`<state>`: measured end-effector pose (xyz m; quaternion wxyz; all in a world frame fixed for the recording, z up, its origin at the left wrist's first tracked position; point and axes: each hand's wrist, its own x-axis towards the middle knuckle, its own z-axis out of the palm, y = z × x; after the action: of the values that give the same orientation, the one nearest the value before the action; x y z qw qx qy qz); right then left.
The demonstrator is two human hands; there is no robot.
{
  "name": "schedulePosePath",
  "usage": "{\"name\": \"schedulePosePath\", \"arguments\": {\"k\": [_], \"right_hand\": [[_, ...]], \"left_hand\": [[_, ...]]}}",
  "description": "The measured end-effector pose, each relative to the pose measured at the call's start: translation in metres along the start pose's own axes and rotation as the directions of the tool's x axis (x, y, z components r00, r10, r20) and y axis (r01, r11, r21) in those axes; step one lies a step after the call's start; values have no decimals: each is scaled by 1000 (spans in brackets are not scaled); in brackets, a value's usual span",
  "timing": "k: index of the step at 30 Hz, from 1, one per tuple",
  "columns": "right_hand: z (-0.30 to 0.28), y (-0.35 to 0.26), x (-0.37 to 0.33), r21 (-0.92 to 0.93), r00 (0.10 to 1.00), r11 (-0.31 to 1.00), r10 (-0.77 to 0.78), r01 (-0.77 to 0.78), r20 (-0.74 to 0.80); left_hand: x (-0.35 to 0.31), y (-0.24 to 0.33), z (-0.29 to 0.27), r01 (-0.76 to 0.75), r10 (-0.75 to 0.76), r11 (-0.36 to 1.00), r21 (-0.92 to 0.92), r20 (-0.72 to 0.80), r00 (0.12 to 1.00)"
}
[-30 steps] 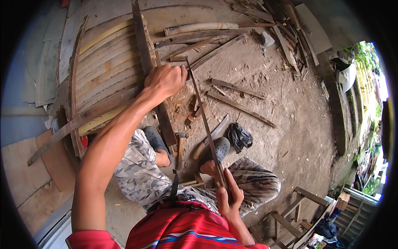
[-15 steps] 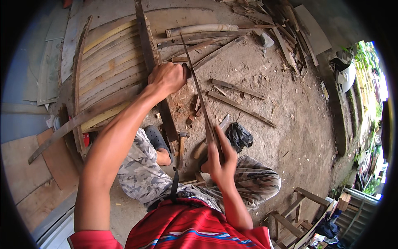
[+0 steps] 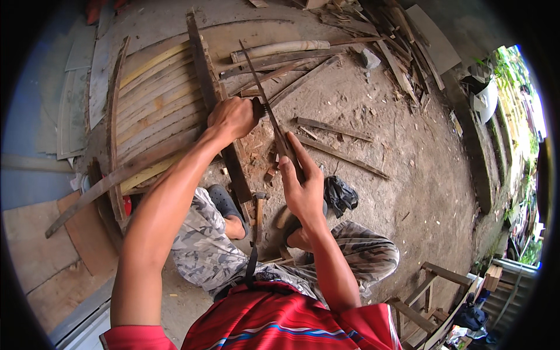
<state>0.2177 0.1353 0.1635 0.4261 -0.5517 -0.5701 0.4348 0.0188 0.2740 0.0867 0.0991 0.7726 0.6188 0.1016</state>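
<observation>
My left hand [image 3: 233, 118] is closed round a long wooden strip [image 3: 116, 179], near the end that pokes out past the knuckles. The strip runs back under my left forearm to the lower left and lies across a slatted wooden frame [image 3: 154, 111] with a dark side beam [image 3: 202, 64]. In my right hand [image 3: 306, 189] is a handsaw [image 3: 265, 96], its thin blade seen nearly edge-on and pointing away from me. The blade crosses just right of my left fist, beside the strip's end. My right palm hides the saw's handle; index finger and thumb lie along its sides.
A hammer [image 3: 259, 213] stands between my feet, near a dark clog [image 3: 221, 201]. A black plastic bag [image 3: 340, 196] lies right of my right hand. Loose battens [image 3: 344, 154] and scrap wood lie ahead on the dirt floor. A wooden stool-like frame [image 3: 417, 312] stands at lower right.
My right hand has moved forward and slightly left with the saw, and the blade shows shorter. My left hand keeps its grip on the strip. The whole view has shifted slightly.
</observation>
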Motion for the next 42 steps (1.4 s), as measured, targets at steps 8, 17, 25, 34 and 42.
{"name": "schedulePosePath", "arguments": {"k": [8, 17, 25, 34, 42], "right_hand": [[-61, 18, -156, -112, 992, 988, 111, -103, 63], [6, 4, -8, -37, 996, 998, -50, 47, -74], [-62, 4, -147, -184, 988, 975, 141, -126, 70], [-15, -18, -37, -37, 999, 998, 49, -49, -3], [-25, -24, -56, -79, 993, 992, 103, -98, 60]], "left_hand": [[-9, 24, -20, -11, 4, 984, -178, -38, 999], [-4, 12, 0, -17, 5, 996, -93, -125, 992], [-8, 24, -18, 29, -34, 977, -212, -23, 999], [-9, 6, 1, 49, -54, 990, -134, -35, 998], [-4, 5, -5, 95, -94, 995, -28, 54, 994]]}}
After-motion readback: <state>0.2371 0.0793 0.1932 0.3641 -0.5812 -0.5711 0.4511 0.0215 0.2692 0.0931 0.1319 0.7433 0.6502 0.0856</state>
